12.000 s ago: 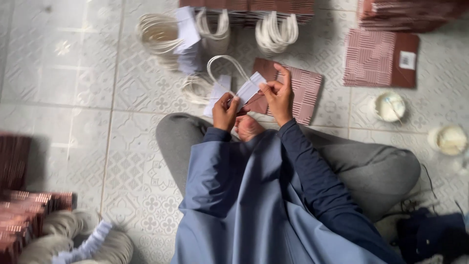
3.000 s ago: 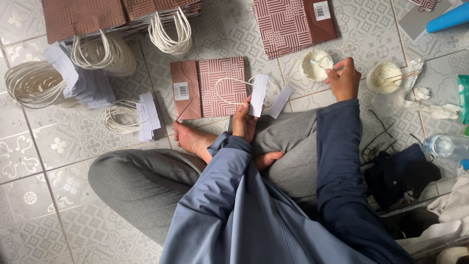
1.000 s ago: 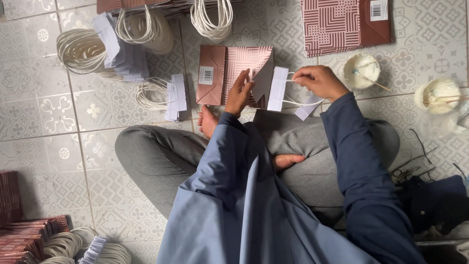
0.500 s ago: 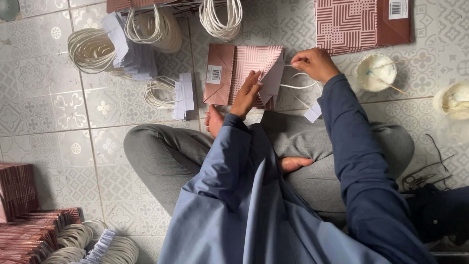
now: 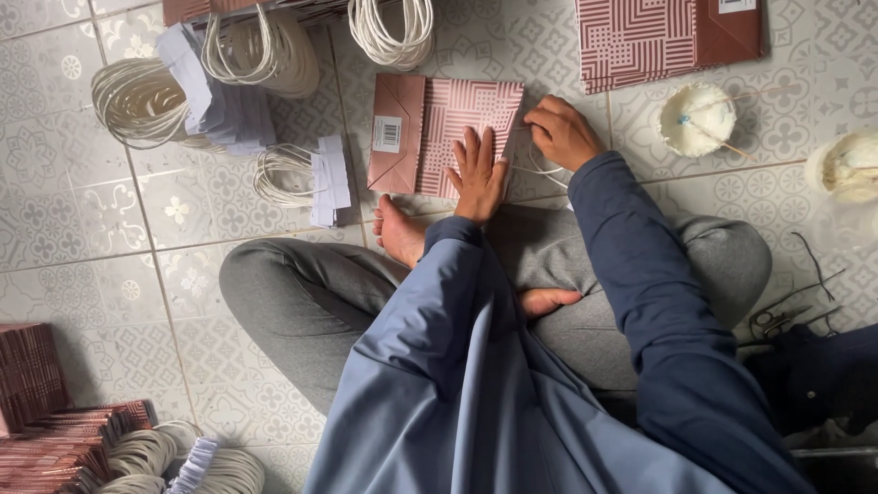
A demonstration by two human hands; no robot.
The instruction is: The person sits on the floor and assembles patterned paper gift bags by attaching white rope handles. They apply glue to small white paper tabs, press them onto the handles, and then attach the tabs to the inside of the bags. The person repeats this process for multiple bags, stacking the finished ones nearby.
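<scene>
Since half a second ago my left hand [image 5: 477, 174] has flattened, fingers spread, onto the paper bag [image 5: 445, 135] lying on the floor tiles [image 5: 110, 238] before my crossed legs, while my right hand [image 5: 560, 133] pinches the cord handle [image 5: 540, 172] at the bag's right edge.

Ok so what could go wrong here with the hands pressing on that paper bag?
The left hand lies flat on the paper bag; if it slips, the bag may shift. The right hand works at the bag's edge near a loose cord, which could snag. The open bowl beside that hand might get knocked.
</scene>
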